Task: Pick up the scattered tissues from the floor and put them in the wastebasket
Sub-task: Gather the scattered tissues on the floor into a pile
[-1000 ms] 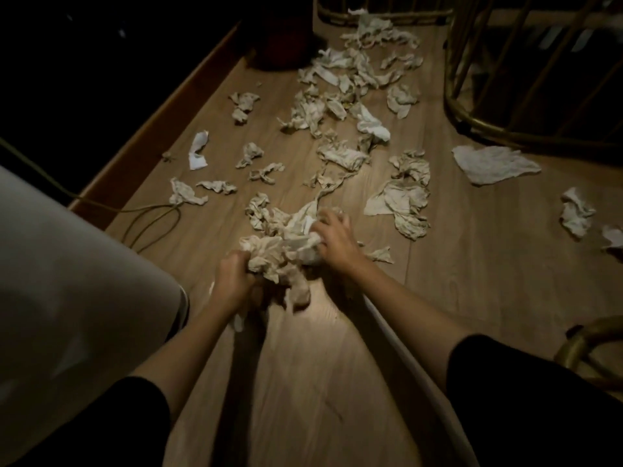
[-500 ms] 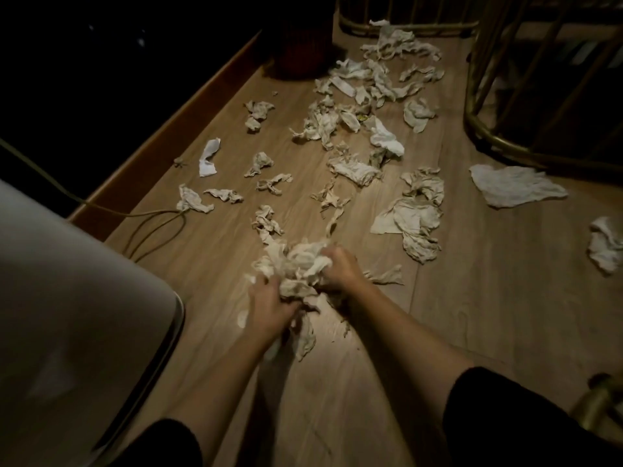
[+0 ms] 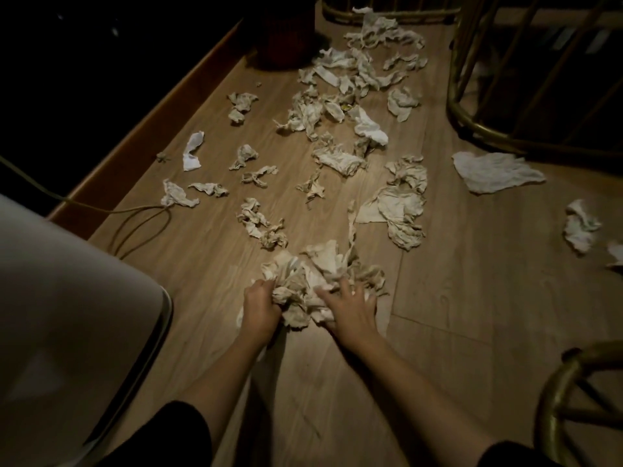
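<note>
Wood floor (image 3: 455, 298) is littered with tissues (image 3: 337, 106) up to a dark wastebasket (image 3: 286, 38) at the far end. A gathered wad (image 3: 313, 281) is clenched at its side by the left hand (image 3: 261, 306) and pressed down by the spread right hand (image 3: 350, 308). Gathering is judged underway; next, the wad must be lifted whole and carried to the wastebasket.

Both hands work a bunched heap of tissues (image 3: 313, 284) on the wooden floor (image 3: 455, 298): left hand (image 3: 261, 306) clenched on it, right hand (image 3: 350, 306) splayed flat; a dark wastebasket (image 3: 286, 32) stands well beyond
</note>
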Available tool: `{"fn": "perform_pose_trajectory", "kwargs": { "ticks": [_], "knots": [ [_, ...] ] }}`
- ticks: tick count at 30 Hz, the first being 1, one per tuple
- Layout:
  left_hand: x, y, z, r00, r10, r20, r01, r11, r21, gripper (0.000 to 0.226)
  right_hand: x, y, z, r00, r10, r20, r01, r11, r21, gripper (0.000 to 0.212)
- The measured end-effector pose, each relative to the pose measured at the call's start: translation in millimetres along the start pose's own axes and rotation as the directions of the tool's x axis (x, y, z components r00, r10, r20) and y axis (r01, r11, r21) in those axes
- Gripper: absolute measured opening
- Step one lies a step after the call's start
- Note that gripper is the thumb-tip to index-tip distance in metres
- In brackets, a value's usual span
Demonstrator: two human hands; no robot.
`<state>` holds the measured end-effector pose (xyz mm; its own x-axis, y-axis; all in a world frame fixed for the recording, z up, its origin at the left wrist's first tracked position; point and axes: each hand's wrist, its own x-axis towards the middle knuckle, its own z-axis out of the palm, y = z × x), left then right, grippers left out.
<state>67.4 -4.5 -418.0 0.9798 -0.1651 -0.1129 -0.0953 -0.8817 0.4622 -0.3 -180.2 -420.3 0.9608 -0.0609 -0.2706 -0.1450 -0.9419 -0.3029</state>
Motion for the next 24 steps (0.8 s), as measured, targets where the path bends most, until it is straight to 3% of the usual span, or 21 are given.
{"fn": "perform_pose_trajectory", "kwargs": {
  "ticks": [3,6,10,16,20,24],
  "knots": [
    [8.4,4.8,-20.5,0.999,0.01,0.031,-0.011,0.999,0.042,0.007,-11.6,6.3,6.2,0.992,-0.082,-0.092,0.089,0.993,0.076,0.052],
    [17.6,22.8,-49.0,0.998,0.048,0.041,-0.05,0.997,0.052,0.009,-10.4,22.4,-10.6,0.991,-0.118,-0.063,0.13,0.966,0.223,0.035],
    [37.3,64.7,-91.9,0.994,0.078,0.071,-0.081,0.996,0.041,0.019,6.6,38.6,-64.5,0.986,-0.119,-0.116,0.145,0.957,0.249,0.037],
    [100.5,129.8,-142.0,0.986,0.164,0.02,-0.164,0.986,-0.009,0.028,56.3,54.9,-176.5,0.963,-0.193,-0.189,0.209,0.975,0.072,0.043],
    [129.6,170.5,-159.9,0.962,0.271,0.021,-0.27,0.962,-0.028,0.03,84.3,69.8,-225.1,0.974,-0.113,-0.195,0.117,0.993,0.008,0.044],
    [164.0,185.9,-129.9,0.953,0.3,0.039,-0.297,0.953,-0.066,0.024,91.1,97.6,-236.4,0.993,-0.045,-0.108,0.039,0.998,-0.056,0.035]
  ]
}}
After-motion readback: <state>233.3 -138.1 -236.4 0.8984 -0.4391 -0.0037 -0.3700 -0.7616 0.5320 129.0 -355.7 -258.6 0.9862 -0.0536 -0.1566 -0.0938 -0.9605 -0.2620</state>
